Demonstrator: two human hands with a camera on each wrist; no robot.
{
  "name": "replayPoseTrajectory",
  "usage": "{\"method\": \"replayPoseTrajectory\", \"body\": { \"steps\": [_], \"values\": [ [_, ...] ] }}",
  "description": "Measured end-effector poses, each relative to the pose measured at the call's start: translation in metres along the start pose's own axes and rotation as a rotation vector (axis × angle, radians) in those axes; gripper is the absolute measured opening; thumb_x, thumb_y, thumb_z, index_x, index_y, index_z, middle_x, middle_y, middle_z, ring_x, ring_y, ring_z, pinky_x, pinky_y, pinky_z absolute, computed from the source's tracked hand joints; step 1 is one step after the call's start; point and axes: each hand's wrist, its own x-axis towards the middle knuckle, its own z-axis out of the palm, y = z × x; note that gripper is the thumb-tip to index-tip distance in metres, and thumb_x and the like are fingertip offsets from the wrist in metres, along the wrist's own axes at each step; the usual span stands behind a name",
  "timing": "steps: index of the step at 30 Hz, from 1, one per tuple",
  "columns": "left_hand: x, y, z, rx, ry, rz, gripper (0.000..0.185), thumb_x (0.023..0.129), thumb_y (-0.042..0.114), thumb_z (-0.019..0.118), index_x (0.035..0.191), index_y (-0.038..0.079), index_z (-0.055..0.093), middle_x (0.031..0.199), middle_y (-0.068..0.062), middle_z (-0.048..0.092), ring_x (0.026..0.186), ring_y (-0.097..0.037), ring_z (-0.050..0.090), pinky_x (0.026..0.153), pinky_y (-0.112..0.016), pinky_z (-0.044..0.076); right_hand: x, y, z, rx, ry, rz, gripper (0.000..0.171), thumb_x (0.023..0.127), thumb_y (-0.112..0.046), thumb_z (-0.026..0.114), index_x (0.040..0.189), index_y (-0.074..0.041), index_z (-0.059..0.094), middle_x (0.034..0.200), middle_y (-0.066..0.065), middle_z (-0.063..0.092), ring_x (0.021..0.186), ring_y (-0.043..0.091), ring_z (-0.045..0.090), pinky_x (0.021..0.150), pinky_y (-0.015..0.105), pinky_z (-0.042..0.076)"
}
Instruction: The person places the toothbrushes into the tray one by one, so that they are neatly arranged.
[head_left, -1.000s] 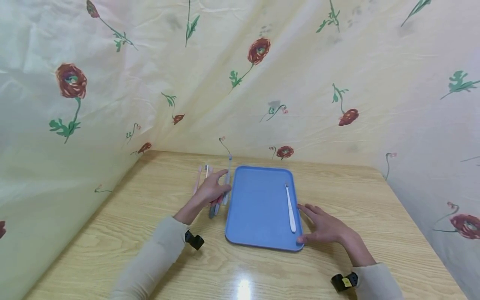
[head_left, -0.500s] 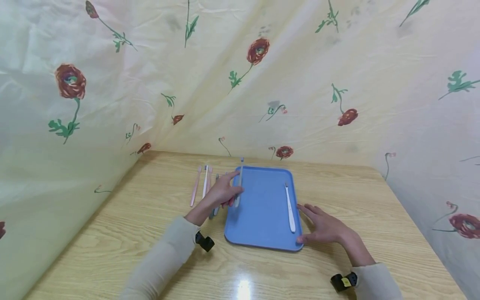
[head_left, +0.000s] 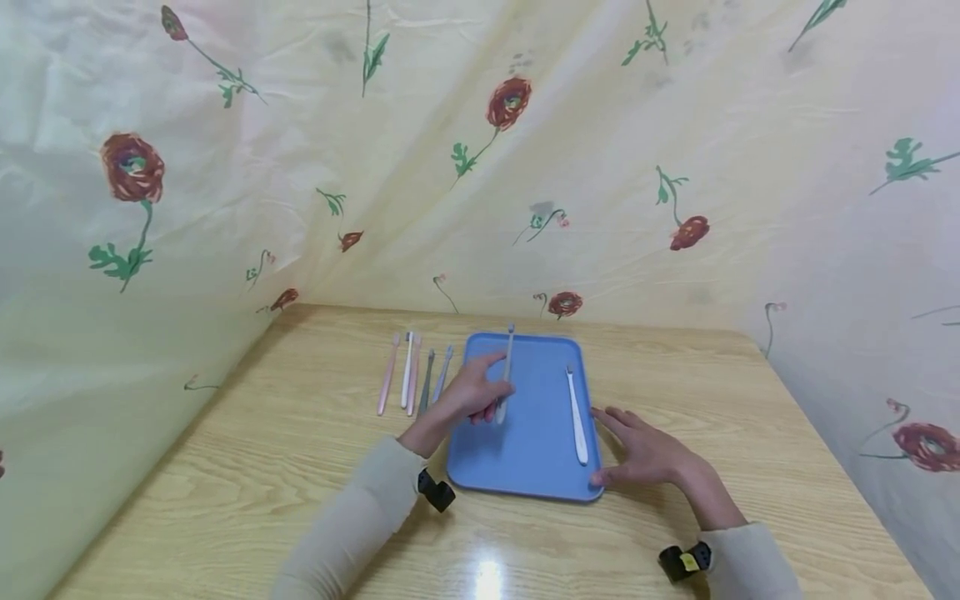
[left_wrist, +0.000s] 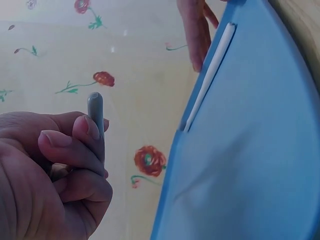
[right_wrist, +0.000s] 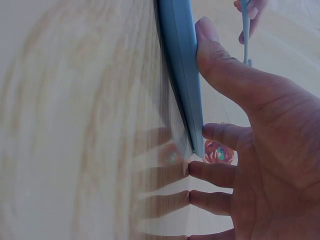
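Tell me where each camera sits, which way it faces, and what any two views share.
Head: worn high, looking forward and down at the wooden table; both sleeved arms, left hand and right hand show.
Left wrist: behind the left hand, whose fingers grip a grey plastic toothbrush.
Right wrist: behind the right hand, whose thumb rests on the tray's edge.
Shared: the flat blue plastic tray appears in all three.

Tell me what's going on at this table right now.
A person sits at a wooden table with a blue tray in front of them. The left hand pinches a grey toothbrush and holds it over the tray. The right hand rests flat against the tray's right edge, thumb on the rim. One white toothbrush already lies in the tray. Four more toothbrushes lie side by side on the table, left of the tray.
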Motion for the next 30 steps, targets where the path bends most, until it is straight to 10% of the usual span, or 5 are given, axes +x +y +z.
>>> {"method": "replayPoseTrajectory", "body": {
  "steps": [30],
  "values": [
    [0.022,0.001,0.066,0.079,0.001,-0.029,0.066,0.096,0.011,0.062,0.156,0.013,0.034,0.046,-0.003,0.051,0.032,-0.012,0.04,0.033,-0.027,0.034,-0.002,0.001,-0.001,0.006,-0.001,-0.024,0.11,0.073,-0.061,0.079,0.156,-0.006,0.032,0.154,0.037,0.032,0.141,0.061,0.03,0.101,0.074,0.04]
  ]
}}
